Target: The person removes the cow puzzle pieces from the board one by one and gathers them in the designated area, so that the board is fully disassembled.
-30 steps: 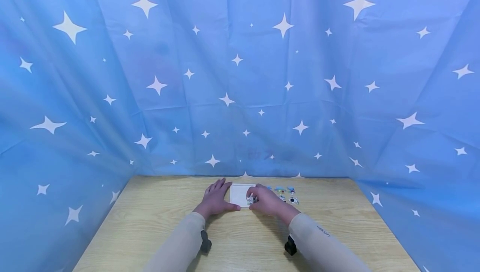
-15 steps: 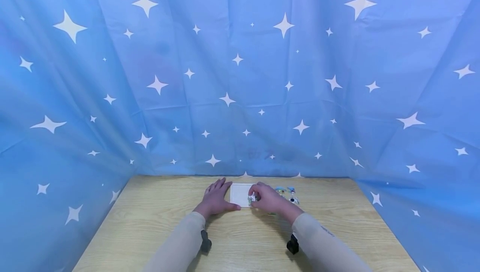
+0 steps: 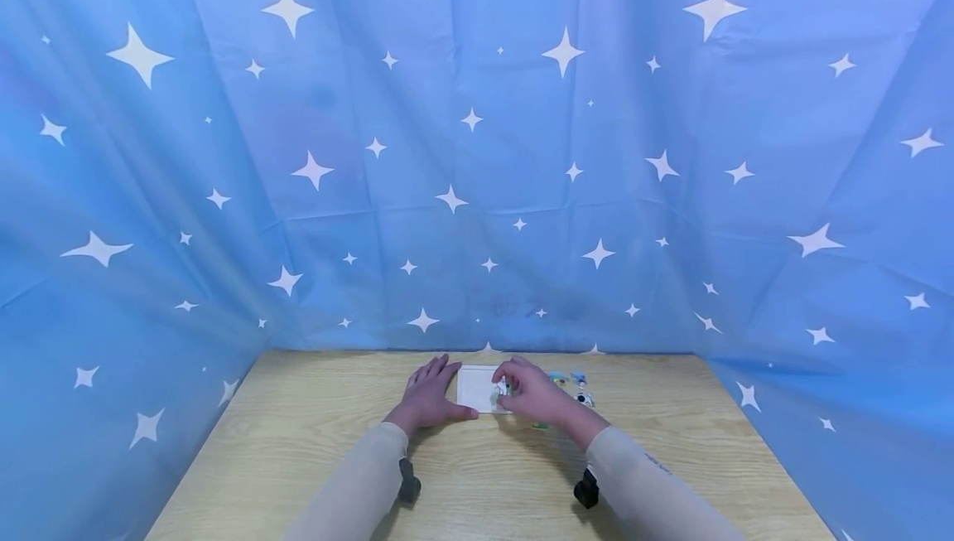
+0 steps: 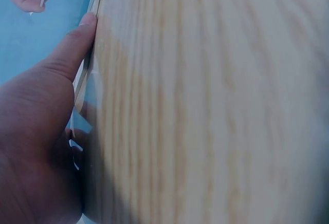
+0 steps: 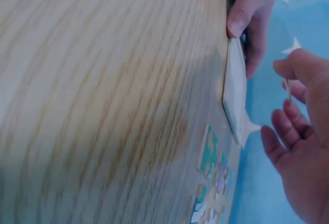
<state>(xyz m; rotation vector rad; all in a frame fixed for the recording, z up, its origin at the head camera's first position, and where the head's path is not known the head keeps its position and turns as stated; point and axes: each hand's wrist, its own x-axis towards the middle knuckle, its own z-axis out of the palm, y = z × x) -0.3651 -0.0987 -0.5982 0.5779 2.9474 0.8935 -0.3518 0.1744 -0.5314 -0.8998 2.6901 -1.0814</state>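
Note:
A shallow white square tray lies flat near the back of the wooden table. My left hand rests along its left side with fingers spread, the thumb extended against the near edge. Over the tray's right half, my right hand pinches a small jigsaw puzzle piece between thumb and fingers. In the right wrist view that thin piece appears edge-on, raised above the tray. Several colourful puzzle pieces lie right of the tray, partly hidden behind my right hand and wrist.
A light wood table carries everything. Behind it and at both sides hangs a blue curtain with white stars, meeting the table's back edge just beyond the tray.
My right hand has lifted slightly with the puzzle piece and turned, so its wrist sits a little farther right. The left hand and the tray stay in place.

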